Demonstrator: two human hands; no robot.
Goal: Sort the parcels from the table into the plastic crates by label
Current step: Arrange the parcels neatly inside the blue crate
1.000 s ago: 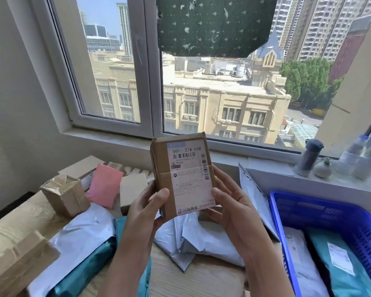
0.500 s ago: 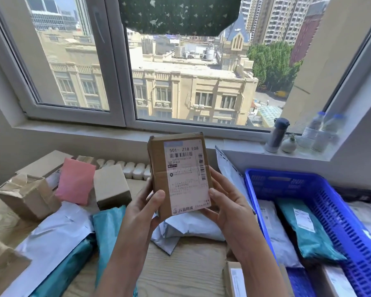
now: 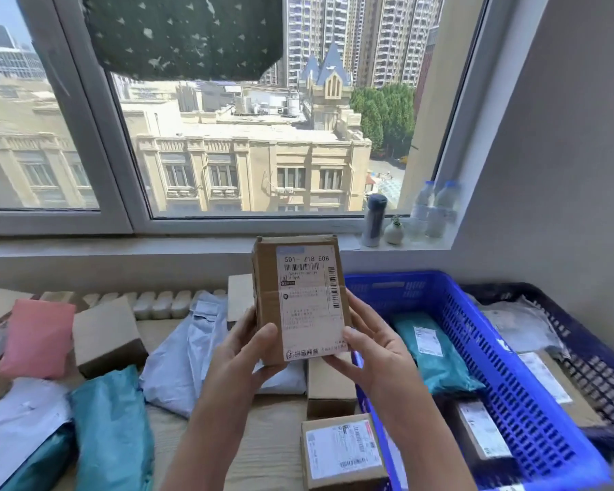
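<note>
I hold a small brown cardboard parcel (image 3: pixel 300 295) upright in front of me, its white shipping label facing me. My left hand (image 3: pixel 247 352) grips its lower left edge with the thumb on the front. My right hand (image 3: pixel 373 349) grips its lower right edge. The parcel hovers above the wooden table (image 3: pixel 270 451), just left of the blue plastic crate (image 3: pixel 504 377). That crate holds a teal mailer bag (image 3: pixel 436 352) and a labelled box (image 3: pixel 481 430). A dark crate (image 3: pixel 589 352) further right holds grey bags and a labelled parcel.
On the table lie a pink mailer (image 3: pixel 36 338), a brown box (image 3: pixel 107 334), grey bags (image 3: pixel 192 352), teal bags (image 3: pixel 114 427) and two more boxes (image 3: pixel 341 451) near me. A flask (image 3: pixel 374 219), a small vase and bottles (image 3: pixel 436 207) stand on the windowsill.
The view has swung to the right, bringing both crates further into sight. The parcel stays upright in both hands, now closer to the blue crate.
</note>
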